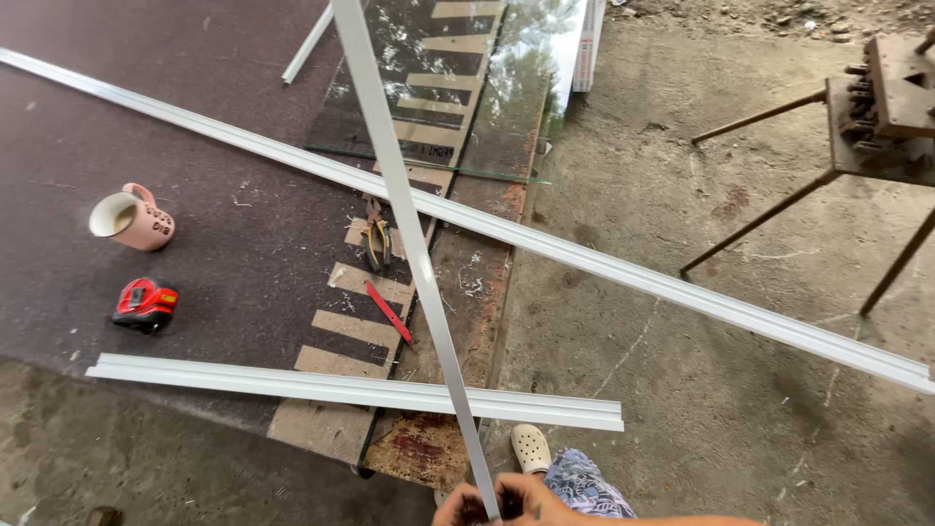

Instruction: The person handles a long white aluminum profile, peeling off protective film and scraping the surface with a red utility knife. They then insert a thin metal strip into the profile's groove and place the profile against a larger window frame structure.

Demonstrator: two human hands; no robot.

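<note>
Both hands (506, 502) gripping long metal strip (409, 224) end, above workbench (214, 234)

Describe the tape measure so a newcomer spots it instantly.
Start at the dark worktable and look to its left part, below the pink mug lying on its side. The tape measure sits just above the short white profile; it alone is a red and black block.

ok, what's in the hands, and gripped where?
Both hands, left hand and right hand, grip the long thin metal strip at its near end; the rest runs away over the table.
</note>
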